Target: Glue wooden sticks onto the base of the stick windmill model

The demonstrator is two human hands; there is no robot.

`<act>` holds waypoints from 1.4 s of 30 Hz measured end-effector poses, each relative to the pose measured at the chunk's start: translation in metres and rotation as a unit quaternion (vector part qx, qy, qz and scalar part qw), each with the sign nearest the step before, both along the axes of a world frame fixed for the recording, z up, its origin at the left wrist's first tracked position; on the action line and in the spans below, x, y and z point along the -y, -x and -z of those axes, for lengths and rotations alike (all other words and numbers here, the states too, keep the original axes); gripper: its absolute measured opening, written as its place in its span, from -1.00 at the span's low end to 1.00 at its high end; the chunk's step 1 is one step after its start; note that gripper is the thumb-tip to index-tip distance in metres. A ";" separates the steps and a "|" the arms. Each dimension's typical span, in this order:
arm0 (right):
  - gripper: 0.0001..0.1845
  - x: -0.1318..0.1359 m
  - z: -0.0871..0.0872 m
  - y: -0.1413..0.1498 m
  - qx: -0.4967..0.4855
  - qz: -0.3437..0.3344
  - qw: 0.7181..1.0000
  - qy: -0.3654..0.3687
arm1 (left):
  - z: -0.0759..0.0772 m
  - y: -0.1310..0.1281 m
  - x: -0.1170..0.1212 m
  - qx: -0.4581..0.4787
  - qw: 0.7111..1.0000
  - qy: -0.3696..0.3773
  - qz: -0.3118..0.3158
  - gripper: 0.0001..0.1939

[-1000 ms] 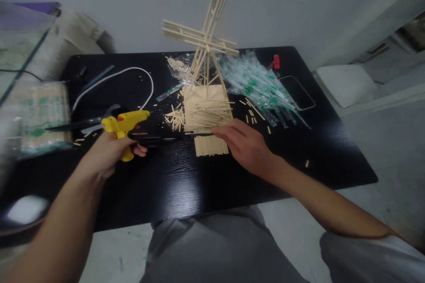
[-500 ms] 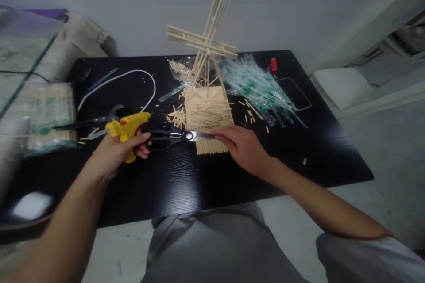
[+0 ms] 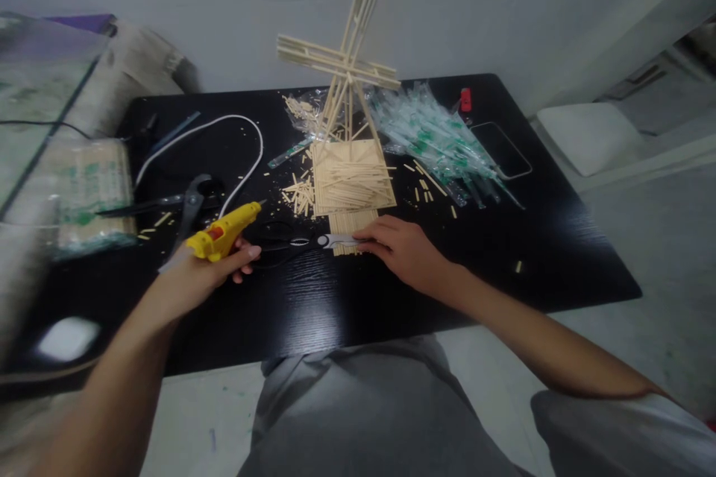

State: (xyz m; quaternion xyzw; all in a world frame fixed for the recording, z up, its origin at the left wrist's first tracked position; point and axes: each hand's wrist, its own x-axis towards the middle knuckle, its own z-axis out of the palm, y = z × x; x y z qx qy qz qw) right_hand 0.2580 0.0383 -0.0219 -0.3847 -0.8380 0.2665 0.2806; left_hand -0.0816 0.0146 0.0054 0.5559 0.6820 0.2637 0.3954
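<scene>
My left hand (image 3: 227, 268) is closed around a yellow hot glue gun (image 3: 229, 229), its nozzle pointing up and right. Black-handled scissors (image 3: 321, 241) lie crosswise in front of me, handles toward my left hand. My right hand (image 3: 403, 250) pinches them by the blades. Whether my left fingers also touch the handles I cannot tell. Beneath the blades is a narrow panel of wooden sticks (image 3: 358, 222). Behind it, loose sticks (image 3: 355, 188) rest on a square stick base (image 3: 330, 153), which carries a windmill-like stick frame (image 3: 350, 71) with crossed blades.
Clear-and-green plastic wrappers (image 3: 430, 134) are heaped at the back right, near a phone-shaped outline (image 3: 503, 149) and a red object (image 3: 466, 99). Pliers (image 3: 193, 201) and packed sticks (image 3: 92, 186) lie left. A white cable (image 3: 260, 145) loops across the black table (image 3: 447, 291). Cut stick pieces (image 3: 299, 195) are scattered.
The glue gun has tilted in my left hand, its grip no longer hanging below my fingers. Both hands and the scissors have come slightly nearer to me, showing more of the narrow stick panel.
</scene>
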 end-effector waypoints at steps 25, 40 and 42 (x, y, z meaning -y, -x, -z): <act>-0.85 -0.002 0.000 0.001 0.056 0.033 0.998 -0.016 | 0.007 0.002 0.014 -0.151 0.983 -0.009 0.101 -0.54; -0.76 0.020 -0.002 -0.029 0.026 0.124 0.992 0.018 | 0.003 -0.005 0.008 -0.177 0.981 -0.058 0.051 -0.54; -0.76 0.022 -0.001 -0.029 0.012 0.108 0.993 0.038 | 0.003 -0.008 0.006 -0.184 0.979 -0.070 0.057 -0.52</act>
